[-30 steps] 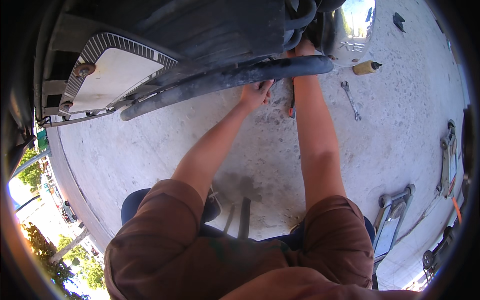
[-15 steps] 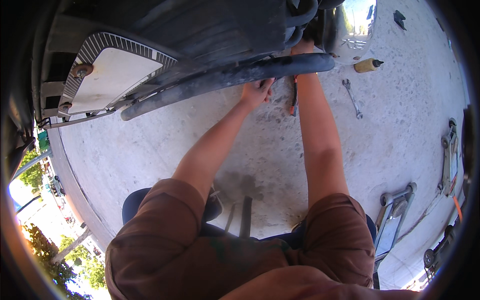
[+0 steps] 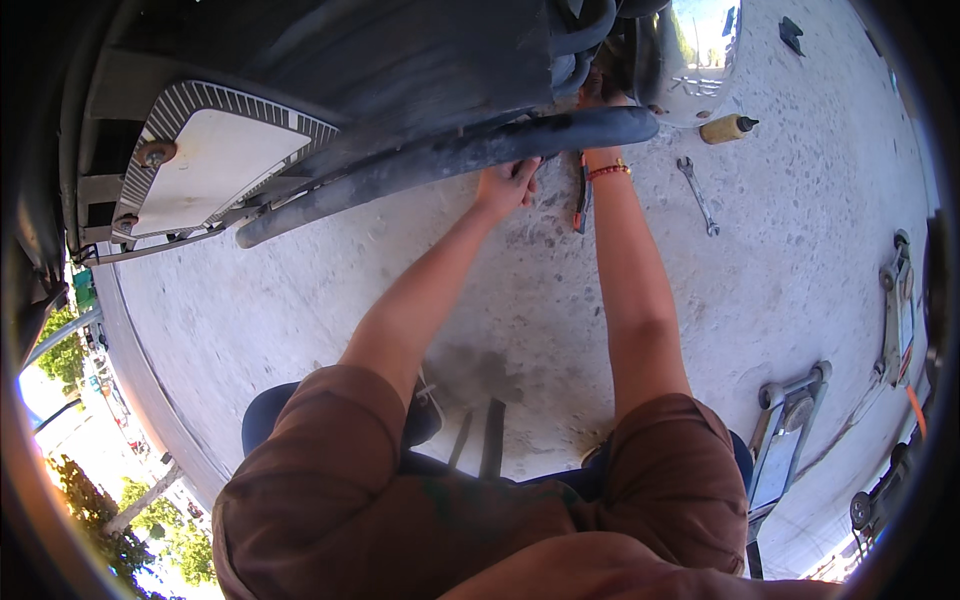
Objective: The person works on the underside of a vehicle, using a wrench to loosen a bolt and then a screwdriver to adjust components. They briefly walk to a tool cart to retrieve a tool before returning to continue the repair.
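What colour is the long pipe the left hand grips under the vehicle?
Black, a long round pipe gripped by the left hand; the head view shows it.

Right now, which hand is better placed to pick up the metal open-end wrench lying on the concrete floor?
Right hand, probably: the metal open-end wrench lies just beside its forearm. The left hand grips the long black tube, farther away.

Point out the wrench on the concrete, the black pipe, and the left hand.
wrench (image 3: 697, 194), head view, on the middle of its shaft.
black pipe (image 3: 420, 167), head view, on its upper side, left of the hand.
left hand (image 3: 505, 187), head view, on its back.
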Demonstrator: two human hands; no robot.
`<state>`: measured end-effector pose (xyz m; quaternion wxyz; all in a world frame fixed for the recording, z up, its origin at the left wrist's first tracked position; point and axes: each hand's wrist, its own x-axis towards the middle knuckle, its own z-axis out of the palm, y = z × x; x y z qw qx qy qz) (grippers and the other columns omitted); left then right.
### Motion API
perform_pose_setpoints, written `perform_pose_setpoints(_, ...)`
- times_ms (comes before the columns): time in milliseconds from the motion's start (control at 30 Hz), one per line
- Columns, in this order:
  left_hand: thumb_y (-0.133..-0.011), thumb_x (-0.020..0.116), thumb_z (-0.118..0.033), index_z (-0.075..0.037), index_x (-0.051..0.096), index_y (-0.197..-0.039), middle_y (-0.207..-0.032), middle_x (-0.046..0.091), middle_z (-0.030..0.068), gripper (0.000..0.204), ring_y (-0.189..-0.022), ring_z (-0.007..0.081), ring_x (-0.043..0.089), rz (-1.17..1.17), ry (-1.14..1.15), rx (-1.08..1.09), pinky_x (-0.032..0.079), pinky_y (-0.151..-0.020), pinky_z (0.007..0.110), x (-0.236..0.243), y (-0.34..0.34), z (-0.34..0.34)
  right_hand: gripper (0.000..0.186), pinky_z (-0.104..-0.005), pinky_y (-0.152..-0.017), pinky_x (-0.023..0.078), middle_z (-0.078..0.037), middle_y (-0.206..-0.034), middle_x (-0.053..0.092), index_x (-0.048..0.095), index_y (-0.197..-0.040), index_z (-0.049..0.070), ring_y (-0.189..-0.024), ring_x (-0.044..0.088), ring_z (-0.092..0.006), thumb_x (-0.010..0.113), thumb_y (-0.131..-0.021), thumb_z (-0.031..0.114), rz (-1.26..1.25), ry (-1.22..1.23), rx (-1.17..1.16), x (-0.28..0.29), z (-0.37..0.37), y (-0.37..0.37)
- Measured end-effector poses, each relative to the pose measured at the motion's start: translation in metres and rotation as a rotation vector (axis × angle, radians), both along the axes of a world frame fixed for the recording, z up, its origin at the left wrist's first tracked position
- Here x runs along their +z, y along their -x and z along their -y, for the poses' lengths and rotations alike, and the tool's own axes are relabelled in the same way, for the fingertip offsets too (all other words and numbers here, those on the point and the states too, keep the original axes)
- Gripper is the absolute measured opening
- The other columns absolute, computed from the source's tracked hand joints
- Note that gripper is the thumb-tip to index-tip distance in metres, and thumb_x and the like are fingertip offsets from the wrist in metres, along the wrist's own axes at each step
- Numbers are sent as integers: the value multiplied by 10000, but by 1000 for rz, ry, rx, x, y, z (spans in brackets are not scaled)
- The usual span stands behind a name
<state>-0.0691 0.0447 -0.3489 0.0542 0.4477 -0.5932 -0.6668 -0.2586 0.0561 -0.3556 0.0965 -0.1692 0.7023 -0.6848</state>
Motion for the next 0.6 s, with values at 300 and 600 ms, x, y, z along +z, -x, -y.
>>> perform_pose_setpoints(300,-964,576,-294,-69,637,-1142,-653,590,14,293,-438,63,509,-16,-61,15,424,-422,211,2,0,-7,360,-289,-481,364,-22,-614,552,600,-807,26,-523,462,-108,531,-980,333,30,62,-43,0,4,-2)
perform_pose_setpoints(600,-972,559,-304,-64,642,-1094,-654,589,14,282,-458,73,543,22,-70,-62,435,-435,204,-7,-4,4,298,-254,-471,327,-14,-596,498,534,-725,55,-493,428,-104,543,-963,234,676,325,104,32,-3,-1)
